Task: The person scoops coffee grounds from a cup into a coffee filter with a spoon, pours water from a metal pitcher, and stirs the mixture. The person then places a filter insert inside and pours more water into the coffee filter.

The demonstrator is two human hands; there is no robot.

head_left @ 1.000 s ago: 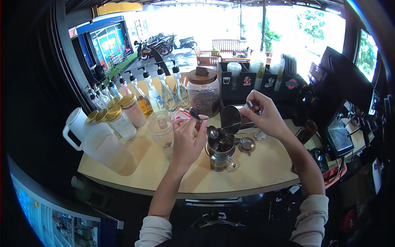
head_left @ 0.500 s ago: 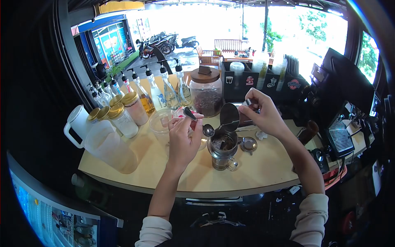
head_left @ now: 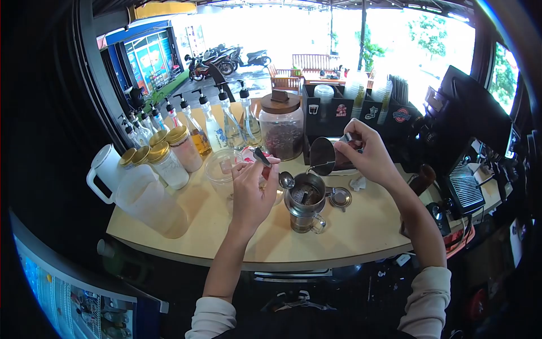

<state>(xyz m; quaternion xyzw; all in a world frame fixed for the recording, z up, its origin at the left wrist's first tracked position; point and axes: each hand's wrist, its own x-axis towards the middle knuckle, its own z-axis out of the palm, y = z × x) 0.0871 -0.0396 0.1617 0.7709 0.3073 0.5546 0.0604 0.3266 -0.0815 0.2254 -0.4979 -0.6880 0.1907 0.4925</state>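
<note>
A small metal pitcher point(head_left: 323, 156) is tilted over a metal drip coffee filter point(head_left: 306, 195), with my right hand point(head_left: 368, 152) closed around its handle. A thin trickle shows at the pitcher's lip. Dark wet contents are visible inside the filter, which sits on a small glass mug point(head_left: 303, 225). Just left of the filter's rim, my left hand point(head_left: 254, 189) pinches a metal spoon point(head_left: 287, 180) whose dark handle end sticks up between the fingers. The filter's round metal lid point(head_left: 340, 197) lies on the counter to the right of the mug.
A clear plastic jug point(head_left: 149, 198) and gold-lidded jars point(head_left: 169, 166) stand at left, with pump bottles point(head_left: 226, 124) behind. A wooden-lidded jar point(head_left: 281, 133) and a black cup organizer point(head_left: 361, 116) line the back. An espresso machine point(head_left: 468, 186) is at right.
The pitcher has moved slightly right and up, and tips less steeply, with my right hand. My left hand and the spoon stay nearly where they were.
</note>
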